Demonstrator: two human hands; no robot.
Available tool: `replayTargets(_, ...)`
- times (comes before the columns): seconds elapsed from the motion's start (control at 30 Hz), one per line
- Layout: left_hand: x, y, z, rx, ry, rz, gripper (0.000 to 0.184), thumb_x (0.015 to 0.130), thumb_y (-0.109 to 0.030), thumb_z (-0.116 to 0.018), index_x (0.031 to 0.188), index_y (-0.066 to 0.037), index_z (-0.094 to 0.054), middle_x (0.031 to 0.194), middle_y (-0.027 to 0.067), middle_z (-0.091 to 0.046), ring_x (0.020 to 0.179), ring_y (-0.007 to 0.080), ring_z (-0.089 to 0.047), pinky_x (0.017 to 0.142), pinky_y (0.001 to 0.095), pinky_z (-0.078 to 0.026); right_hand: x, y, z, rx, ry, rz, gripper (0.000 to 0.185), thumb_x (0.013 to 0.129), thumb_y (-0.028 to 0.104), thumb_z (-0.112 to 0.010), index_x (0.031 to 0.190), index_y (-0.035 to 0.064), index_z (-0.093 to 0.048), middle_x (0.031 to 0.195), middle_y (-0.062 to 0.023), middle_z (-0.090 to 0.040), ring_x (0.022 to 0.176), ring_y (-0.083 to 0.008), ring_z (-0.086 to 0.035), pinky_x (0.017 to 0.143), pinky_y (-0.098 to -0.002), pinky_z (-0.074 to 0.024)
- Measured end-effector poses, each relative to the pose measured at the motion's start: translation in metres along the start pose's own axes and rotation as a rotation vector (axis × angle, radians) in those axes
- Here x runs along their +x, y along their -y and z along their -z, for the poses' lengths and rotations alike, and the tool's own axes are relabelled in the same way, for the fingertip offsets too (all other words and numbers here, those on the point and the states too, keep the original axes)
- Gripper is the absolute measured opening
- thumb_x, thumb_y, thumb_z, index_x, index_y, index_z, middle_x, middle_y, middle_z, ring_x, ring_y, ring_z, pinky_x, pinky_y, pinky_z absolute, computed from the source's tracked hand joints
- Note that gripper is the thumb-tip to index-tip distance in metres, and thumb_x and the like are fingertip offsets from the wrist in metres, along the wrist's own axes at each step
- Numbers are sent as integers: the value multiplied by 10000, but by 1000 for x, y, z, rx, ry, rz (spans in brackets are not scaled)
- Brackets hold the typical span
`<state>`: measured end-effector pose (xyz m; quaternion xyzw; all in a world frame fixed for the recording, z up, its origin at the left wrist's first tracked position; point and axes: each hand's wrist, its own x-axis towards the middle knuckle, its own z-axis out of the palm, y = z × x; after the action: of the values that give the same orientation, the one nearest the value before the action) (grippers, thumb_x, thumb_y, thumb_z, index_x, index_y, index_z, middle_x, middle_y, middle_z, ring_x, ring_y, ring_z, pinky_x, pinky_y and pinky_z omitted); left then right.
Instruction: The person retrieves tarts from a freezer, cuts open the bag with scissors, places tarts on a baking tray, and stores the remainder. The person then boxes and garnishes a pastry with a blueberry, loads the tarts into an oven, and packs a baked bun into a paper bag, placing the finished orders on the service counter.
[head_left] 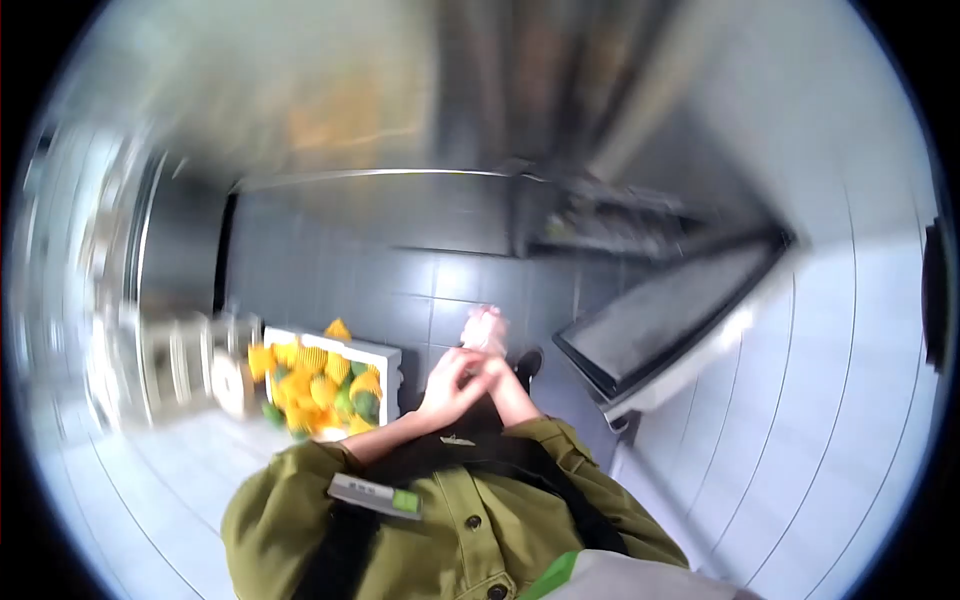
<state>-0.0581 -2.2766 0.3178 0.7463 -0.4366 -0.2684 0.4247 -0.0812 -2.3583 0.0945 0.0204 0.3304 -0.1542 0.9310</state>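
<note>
In front of my dark apron, my hands come together with curled fingers. My left hand [450, 384] is closed, its fingertips reaching the other hand. Right beside it, my right hand [494, 371] is closed too. A crumpled, pinkish-white thing [485, 328], thin like a plastic bag or glove, sticks out beyond the fingers and seems gripped at its near end. Blur hides its kind and exactly how each hand meets it.
To the left, a white crate [388, 358] holds several yellow and green fruits [318, 383] in netting. An open cabinet door or lid [672, 310] slants at the right. Grey tiled floor [458, 278] lies ahead; the far counter area is blurred.
</note>
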Motion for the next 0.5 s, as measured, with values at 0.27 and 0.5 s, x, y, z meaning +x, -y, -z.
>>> replayTargets(0.27, 3, 70, 161, 195, -971, 407, 461, 697, -222, -680, 1064, -39, -468, 847, 94, -445, 660, 218, -474, 601, 317, -420, 84, -154, -268, -520, 13, -295, 88, 794, 181, -469, 798, 101, -506, 548, 17, -391, 383, -81, -338, 314, -205, -272)
replayTargets(0.5, -32, 162, 337, 56, -1338, 423, 108, 782, -69, -559, 850, 10, -530, 739, 125, -547, 687, 235, -559, 636, 308, -442, 133, -365, -379, -787, 357, -747, 656, 822, 549, -411, 1138, -27, -422, 848, -132, -517, 631, -169, -478, 544, -259, -417)
